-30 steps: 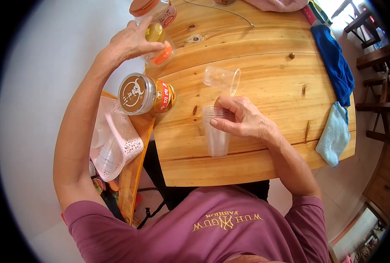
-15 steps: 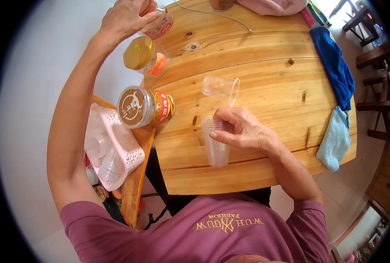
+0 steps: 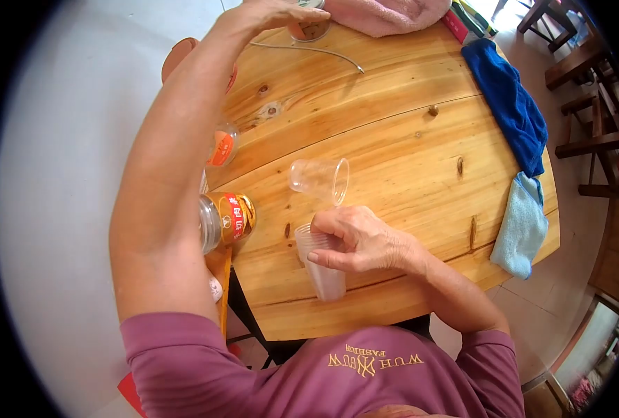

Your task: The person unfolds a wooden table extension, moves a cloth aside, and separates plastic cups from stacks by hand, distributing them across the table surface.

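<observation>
My right hand [image 3: 358,238] is curled at the top of a stack of clear plastic cups [image 3: 329,280], thumb and fingers at the rim. A single clear plastic cup [image 3: 315,177] lies on its side just beyond. My left hand [image 3: 281,12] reaches to the far edge, partly cut off by the frame. One outstretched digit lies across the lid of a jar with brownish contents [image 3: 309,31]; the other fingers are out of view. Under my left forearm, a jar with a red and yellow label [image 3: 234,217] and a clear jar with an orange label [image 3: 222,145] are partly hidden.
The wooden table [image 3: 393,139] bears a thin grey cable [image 3: 316,49] and a pink towel [image 3: 393,15]. A dark blue cloth [image 3: 508,104] and a light blue cloth [image 3: 520,226] lie along its right edge. Wooden stools [image 3: 591,139] stand beyond. A brown-lidded jar [image 3: 178,57] is at the left.
My left hand has moved from the brown-lidded jar to the jar farther along the table. The view has shifted, and my forearm now covers the pink basket. My right hand stays at the cup stack.
</observation>
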